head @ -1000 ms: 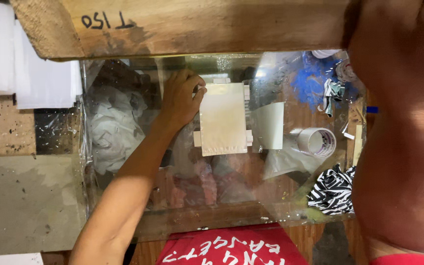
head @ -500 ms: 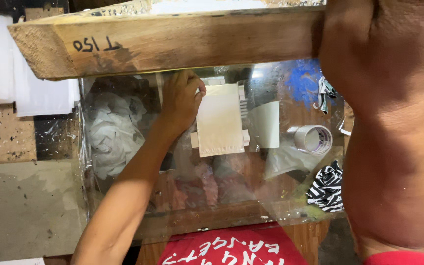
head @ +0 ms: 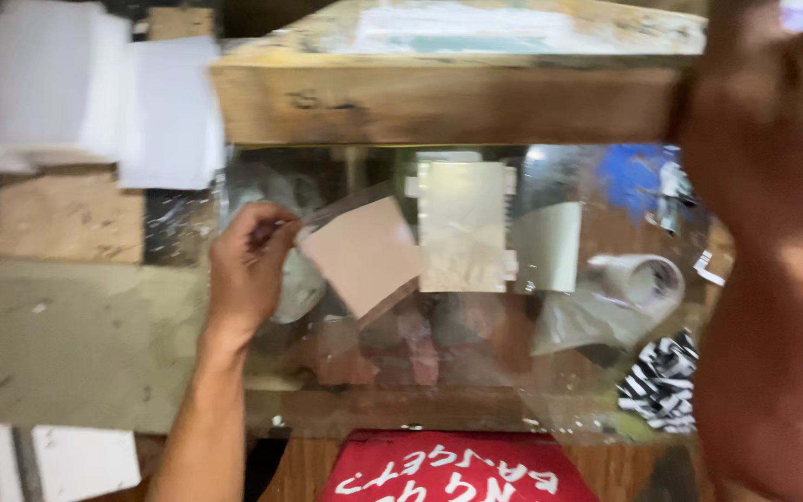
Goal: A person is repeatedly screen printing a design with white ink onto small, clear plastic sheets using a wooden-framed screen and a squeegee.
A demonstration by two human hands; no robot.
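Observation:
My left hand is pinched on the corner of a pale pink square sheet, held tilted over a clear glass panel. Just right of the sheet, a white notched paper piece lies flat against the glass. A thick wooden plank runs across above the panel. At its right end my right hand appears wrapped around it, and my forearm fills the right edge of the view. The picture is blurred by motion.
Stacks of white paper sit at the top left. Seen through the glass are a tape roll, a zebra-striped cloth, a blue patch and crumpled white material. A red item with white lettering lies at the bottom.
My left hand has moved left off the white notched piece and now holds the pink sheet. The plank sits lower in view, with its top face showing.

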